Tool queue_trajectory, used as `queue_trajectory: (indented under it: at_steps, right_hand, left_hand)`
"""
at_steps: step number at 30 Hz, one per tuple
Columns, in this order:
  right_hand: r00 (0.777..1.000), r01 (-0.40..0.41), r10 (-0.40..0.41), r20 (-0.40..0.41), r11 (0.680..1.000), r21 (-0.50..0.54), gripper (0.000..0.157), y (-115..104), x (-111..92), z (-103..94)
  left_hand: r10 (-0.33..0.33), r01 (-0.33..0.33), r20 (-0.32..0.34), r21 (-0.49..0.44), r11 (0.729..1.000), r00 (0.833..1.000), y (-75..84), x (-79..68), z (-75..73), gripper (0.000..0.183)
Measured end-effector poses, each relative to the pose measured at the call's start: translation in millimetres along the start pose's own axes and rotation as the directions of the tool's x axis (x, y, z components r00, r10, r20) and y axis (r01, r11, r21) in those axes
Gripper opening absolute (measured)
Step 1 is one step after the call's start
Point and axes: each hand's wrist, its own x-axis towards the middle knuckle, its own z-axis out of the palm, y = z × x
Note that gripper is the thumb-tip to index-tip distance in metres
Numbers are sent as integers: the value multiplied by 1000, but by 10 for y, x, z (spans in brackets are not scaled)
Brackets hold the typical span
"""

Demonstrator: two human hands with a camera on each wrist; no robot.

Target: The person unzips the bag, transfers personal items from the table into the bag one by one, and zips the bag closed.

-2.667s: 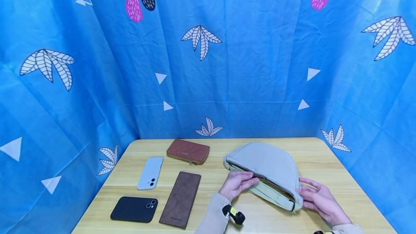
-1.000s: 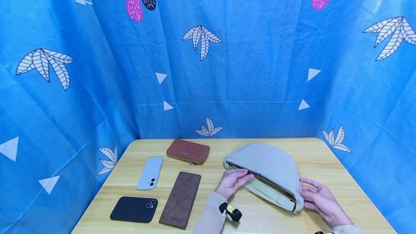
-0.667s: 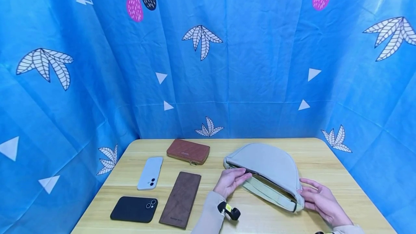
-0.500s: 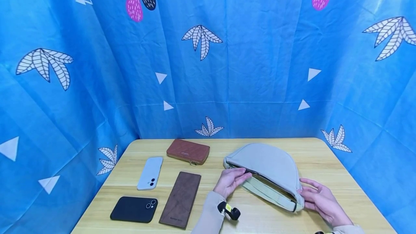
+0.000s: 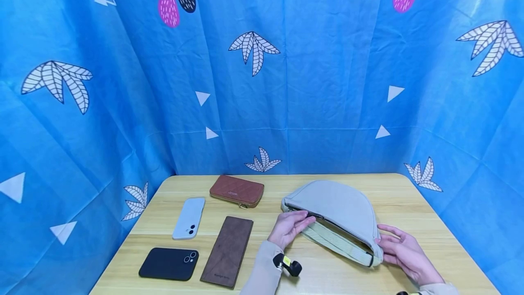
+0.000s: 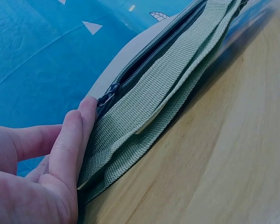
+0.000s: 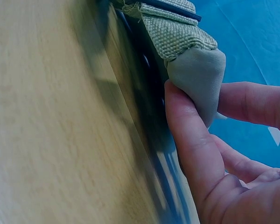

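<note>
A light grey half-moon belt bag (image 5: 335, 199) lies on the table at the right, its zippered edge facing me. My left hand (image 5: 288, 228) pinches the zipper pull (image 6: 109, 94) near the bag's left part; the fingertips partly cover it. To the right of the pull the zipper teeth (image 6: 149, 60) stand apart, leaving a narrow dark gap. A pale green webbing strap (image 5: 340, 244) runs along the bag's near side. My right hand (image 5: 405, 251) grips the bag's right end (image 7: 198, 70) between thumb and fingers. The inside of the bag is hidden.
On the left of the wooden table (image 5: 163, 231) lie a light blue phone (image 5: 188, 217), a black phone (image 5: 168, 264), a long brown wallet (image 5: 227, 251) and a reddish-brown zip wallet (image 5: 237, 190). A blue patterned curtain (image 5: 319, 104) encloses the table's back and sides.
My left hand has slid leftward along the zipper with the pull, and the parted stretch behind it has grown longer. The right hand keeps its grip on the bag's end.
</note>
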Motion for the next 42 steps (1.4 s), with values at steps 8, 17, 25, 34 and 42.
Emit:
queue_trajectory:
  at_steps: [8, 17, 25, 34, 42]
  right_hand:
    - [1000, 4, -4, 4, 1000, 0, 38, -10, -3, 10]
    - [1000, 1, -1, 15, 1000, -2, 41, 3, 7, -13]
    - [1000, 8, -8, 11, 1000, 2, 42, -11, 23, -13]
    - [1000, 0, 0, 1, 1000, 0, 42, -15, 19, -21]
    - [1000, -6, 6, 2, 1000, 1, 43, -22, 10, -16]
  left_hand:
    - [-4, 4, -5, -3, 1000, 1000, 12, 7, -15, 29]
    - [1, -1, -22, -17, 1000, 1000, 36, 36, -40, 27]
    - [13, -14, -29, -12, 1000, 999, 51, 42, -66, 26]
    - [12, -12, -31, -24, 1000, 999, 83, 41, -98, 25]
    - [17, -18, -29, -29, 999, 999, 80, 49, -108, 23]
